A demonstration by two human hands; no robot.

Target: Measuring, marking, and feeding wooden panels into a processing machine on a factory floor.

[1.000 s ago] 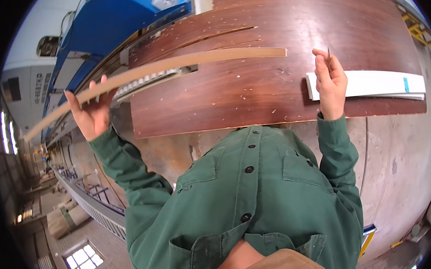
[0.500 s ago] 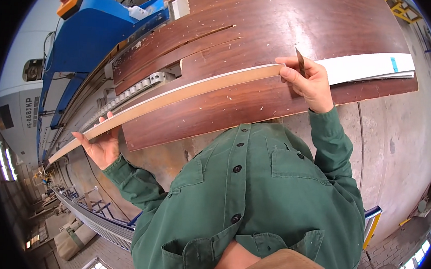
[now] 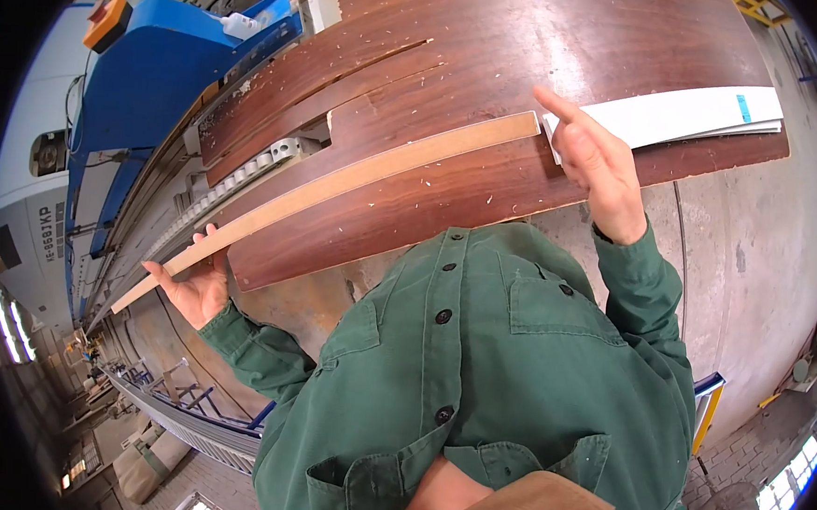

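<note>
A long, narrow tan strip with a thin white edge (image 3: 339,173) stretches from the lower left to the middle of the brown wood-grain board. My left hand (image 3: 199,289) supports it near its left end, thumb on the near side and fingertips showing beyond the far edge. Its right end rests over the board, apart from my right hand (image 3: 605,169). That hand is raised beside the left end of a stack of white strips (image 3: 660,116), index finger stretched out and the other fingers curled. Whether the thin pointed blade is still inside it is hidden.
The brown board (image 3: 495,64) has slots cut in it and pale chips scattered over it. Left of it stand a row of metal rollers (image 3: 255,164) and a blue machine (image 3: 158,71) with an orange box (image 3: 107,23). A blue-and-yellow frame (image 3: 708,414) stands at lower right.
My right hand has let go of the strip's right end and drawn back slightly toward me. The blade seen in it earlier no longer shows. The strip has turned its tan face upward more.
</note>
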